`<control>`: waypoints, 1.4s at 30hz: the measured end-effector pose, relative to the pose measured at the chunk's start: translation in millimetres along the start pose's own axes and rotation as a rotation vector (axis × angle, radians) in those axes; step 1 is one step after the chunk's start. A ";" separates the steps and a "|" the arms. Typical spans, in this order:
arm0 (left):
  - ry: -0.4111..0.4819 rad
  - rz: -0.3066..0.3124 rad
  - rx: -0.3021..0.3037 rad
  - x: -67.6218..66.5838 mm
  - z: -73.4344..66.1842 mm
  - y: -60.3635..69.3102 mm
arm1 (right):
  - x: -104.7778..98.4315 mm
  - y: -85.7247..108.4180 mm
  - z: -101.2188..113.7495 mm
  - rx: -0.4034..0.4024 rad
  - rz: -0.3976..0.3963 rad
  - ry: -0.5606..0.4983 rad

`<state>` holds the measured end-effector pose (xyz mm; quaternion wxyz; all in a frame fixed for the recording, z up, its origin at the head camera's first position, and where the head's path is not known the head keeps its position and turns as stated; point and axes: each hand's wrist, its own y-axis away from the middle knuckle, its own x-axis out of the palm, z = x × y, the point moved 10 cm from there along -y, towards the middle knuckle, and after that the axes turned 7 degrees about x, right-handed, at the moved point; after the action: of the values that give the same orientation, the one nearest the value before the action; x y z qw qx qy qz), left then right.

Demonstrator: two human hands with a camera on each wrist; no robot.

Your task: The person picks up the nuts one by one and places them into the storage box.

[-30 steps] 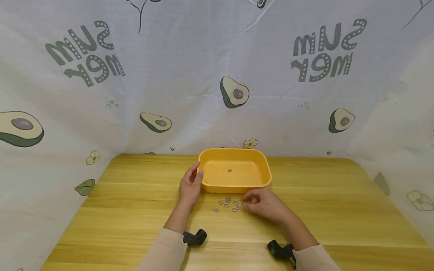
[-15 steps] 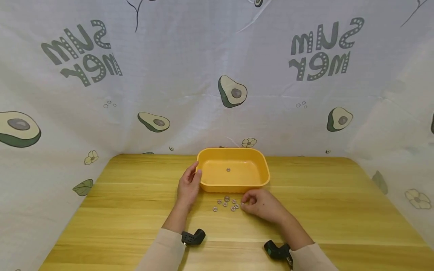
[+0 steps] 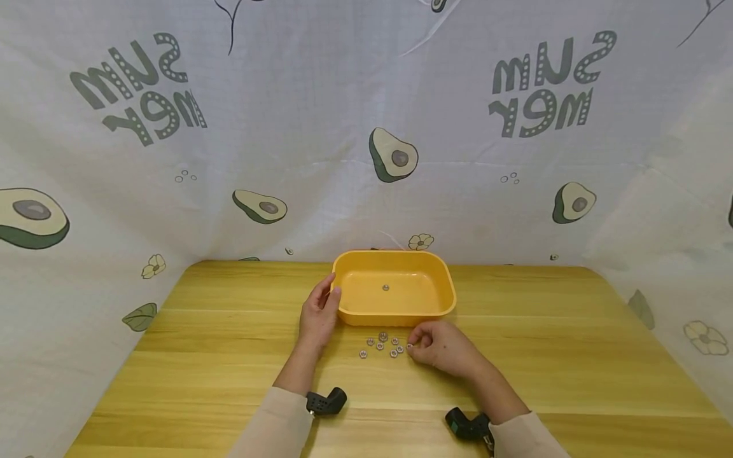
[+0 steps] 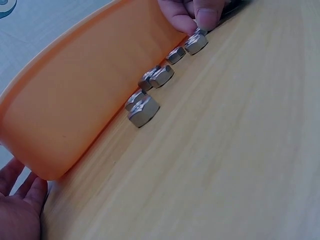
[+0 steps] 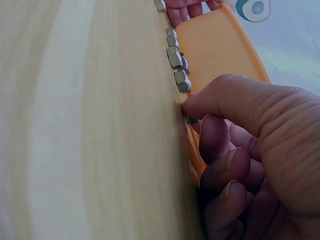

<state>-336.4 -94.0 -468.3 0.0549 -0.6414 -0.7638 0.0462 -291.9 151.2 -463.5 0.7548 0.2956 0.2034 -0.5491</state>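
Observation:
A yellow tray (image 3: 392, 319) holds one small metal nut (image 3: 386, 287) on its floor. The left hand (image 3: 317, 316) rests against the tray's left end, fingers behind the wall and thumb near the rim. Several hex nuts (image 3: 383, 336) lie on the wood just in front of the tray. At their right end, the right hand (image 3: 446, 348) pinches one nut (image 5: 191, 119) between thumb and index finger, low at the tabletop. The left wrist view shows the left fingers (image 4: 35, 192) touching the tray's corner (image 4: 52, 170).
A wooden table (image 3: 229, 356) spreads around the tray on both sides. Behind and beside it hangs a pale cloth (image 3: 321, 127) printed with avocados and lettering. A black wrist camera (image 3: 327, 402) sits on the left wrist, another (image 3: 469, 425) on the right.
The right thumb and index finger have closed on the rightmost nut. The left hand and tray have stayed together; the whole view has shifted slightly.

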 end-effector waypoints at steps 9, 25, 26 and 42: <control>-0.013 0.004 -0.006 1.0 1.2 -0.2 | -2.3 2.6 5.5 -0.011 -0.001 -0.001; -0.010 0.014 -0.007 0.5 1.8 0.5 | -4.0 2.6 10.2 -0.001 -0.027 -0.013; -0.013 0.015 -0.004 0.2 1.6 0.7 | -4.1 3.1 10.9 0.003 -0.027 -0.018; -0.003 0.011 0.001 0.9 3.2 -0.7 | -21.9 14.7 35.8 -0.011 -0.110 0.010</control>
<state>-337.8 -93.2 -471.3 0.0537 -0.6454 -0.7605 0.0478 -285.5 146.0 -419.8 0.7239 0.2827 0.2263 -0.5872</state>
